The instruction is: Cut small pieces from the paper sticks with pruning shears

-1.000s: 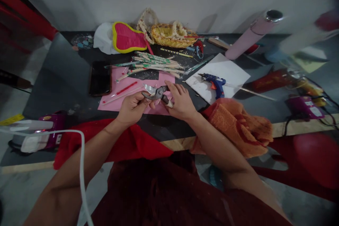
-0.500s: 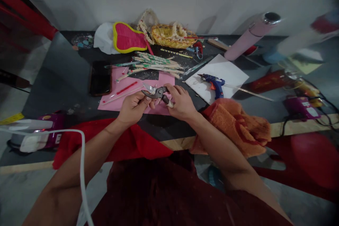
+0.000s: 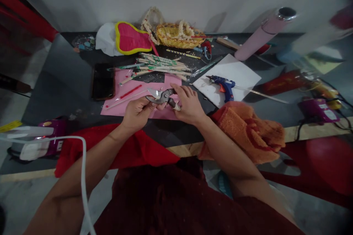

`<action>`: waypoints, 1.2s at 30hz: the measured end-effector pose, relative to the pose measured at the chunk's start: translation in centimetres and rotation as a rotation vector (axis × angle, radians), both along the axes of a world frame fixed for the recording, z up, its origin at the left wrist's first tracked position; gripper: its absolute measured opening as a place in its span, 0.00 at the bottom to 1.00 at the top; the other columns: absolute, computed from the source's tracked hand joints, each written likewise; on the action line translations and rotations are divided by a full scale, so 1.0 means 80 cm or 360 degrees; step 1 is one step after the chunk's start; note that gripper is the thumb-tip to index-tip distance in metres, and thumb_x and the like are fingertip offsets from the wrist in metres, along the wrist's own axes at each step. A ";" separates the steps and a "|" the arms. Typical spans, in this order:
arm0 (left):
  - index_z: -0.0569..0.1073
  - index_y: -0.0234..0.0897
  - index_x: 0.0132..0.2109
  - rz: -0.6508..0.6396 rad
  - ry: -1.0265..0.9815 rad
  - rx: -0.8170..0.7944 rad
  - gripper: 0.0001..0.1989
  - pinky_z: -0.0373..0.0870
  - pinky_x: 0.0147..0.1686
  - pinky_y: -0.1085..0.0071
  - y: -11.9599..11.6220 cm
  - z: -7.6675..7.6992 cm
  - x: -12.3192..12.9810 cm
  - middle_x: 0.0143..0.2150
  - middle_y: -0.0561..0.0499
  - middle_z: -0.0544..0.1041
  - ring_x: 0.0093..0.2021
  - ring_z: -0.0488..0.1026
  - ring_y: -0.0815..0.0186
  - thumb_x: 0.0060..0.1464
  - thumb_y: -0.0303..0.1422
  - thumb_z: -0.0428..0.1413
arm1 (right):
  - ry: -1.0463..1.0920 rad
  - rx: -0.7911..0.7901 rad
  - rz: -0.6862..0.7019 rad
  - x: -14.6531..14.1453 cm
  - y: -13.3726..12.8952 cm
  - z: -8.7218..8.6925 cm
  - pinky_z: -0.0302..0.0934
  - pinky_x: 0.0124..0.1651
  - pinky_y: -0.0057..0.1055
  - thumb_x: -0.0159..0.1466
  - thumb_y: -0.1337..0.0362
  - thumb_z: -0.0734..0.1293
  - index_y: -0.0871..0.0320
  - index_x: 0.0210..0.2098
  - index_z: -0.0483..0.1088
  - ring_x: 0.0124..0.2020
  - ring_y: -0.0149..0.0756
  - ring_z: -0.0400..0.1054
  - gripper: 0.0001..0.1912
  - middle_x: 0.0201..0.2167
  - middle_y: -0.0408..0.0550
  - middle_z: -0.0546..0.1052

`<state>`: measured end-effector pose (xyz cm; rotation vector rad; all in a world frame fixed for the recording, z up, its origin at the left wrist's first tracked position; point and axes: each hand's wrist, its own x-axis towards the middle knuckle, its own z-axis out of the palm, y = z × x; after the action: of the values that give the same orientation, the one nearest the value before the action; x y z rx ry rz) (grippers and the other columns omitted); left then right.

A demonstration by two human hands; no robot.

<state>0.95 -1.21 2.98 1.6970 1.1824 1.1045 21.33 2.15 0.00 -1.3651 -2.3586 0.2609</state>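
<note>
My right hand (image 3: 190,105) is closed around the handles of a pair of pruning shears (image 3: 162,96), whose blades point left, parted a little. Close to the blades, my left hand (image 3: 137,114) is closed in a pinch; what lies between its fingertips is too small to make out. Both hands are over a pink sheet of paper (image 3: 118,107) on the dark table. A red stick (image 3: 131,91) rests on that paper left of the shears. Behind the hands lies a pile of paper-wrapped sticks (image 3: 162,67).
A glue gun (image 3: 226,87) lies on a white sheet (image 3: 246,71) to the right, near an orange towel (image 3: 248,132). A phone (image 3: 103,81) is on the left. At the back are a pink bottle (image 3: 264,35), a wicker basket (image 3: 168,36) and a pink, yellow-edged fan-shaped piece (image 3: 132,38).
The view has shifted slightly. Both hands keep nearly the same pose around the shears; nothing has been picked up or let go.
</note>
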 end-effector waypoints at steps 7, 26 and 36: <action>0.76 0.34 0.32 -0.0214 -0.0268 -0.0164 0.10 0.69 0.31 0.72 0.002 -0.006 -0.006 0.25 0.51 0.77 0.26 0.73 0.70 0.55 0.36 0.56 | 0.0003 0.0014 0.0086 0.004 0.000 -0.003 0.54 0.53 0.48 0.57 0.57 0.64 0.56 0.65 0.47 0.55 0.51 0.56 0.39 0.55 0.56 0.64; 0.74 0.34 0.29 -0.0143 -0.0223 -0.0180 0.15 0.68 0.30 0.74 0.003 -0.005 -0.003 0.25 0.50 0.76 0.26 0.71 0.71 0.58 0.38 0.52 | 0.0021 -0.0064 0.0043 -0.002 -0.001 0.002 0.57 0.50 0.43 0.57 0.60 0.64 0.57 0.58 0.58 0.50 0.48 0.62 0.30 0.49 0.53 0.70; 0.76 0.34 0.31 0.0041 -0.0029 -0.0004 0.13 0.68 0.30 0.75 0.003 -0.008 -0.002 0.27 0.50 0.77 0.23 0.67 0.73 0.59 0.35 0.52 | -0.0055 -0.0058 -0.0011 -0.001 0.001 0.000 0.55 0.51 0.49 0.57 0.60 0.62 0.55 0.64 0.49 0.54 0.52 0.58 0.37 0.55 0.56 0.65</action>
<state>0.81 -0.94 2.35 1.6707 1.1969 1.1315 21.29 2.24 0.02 -1.4047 -2.3881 0.2814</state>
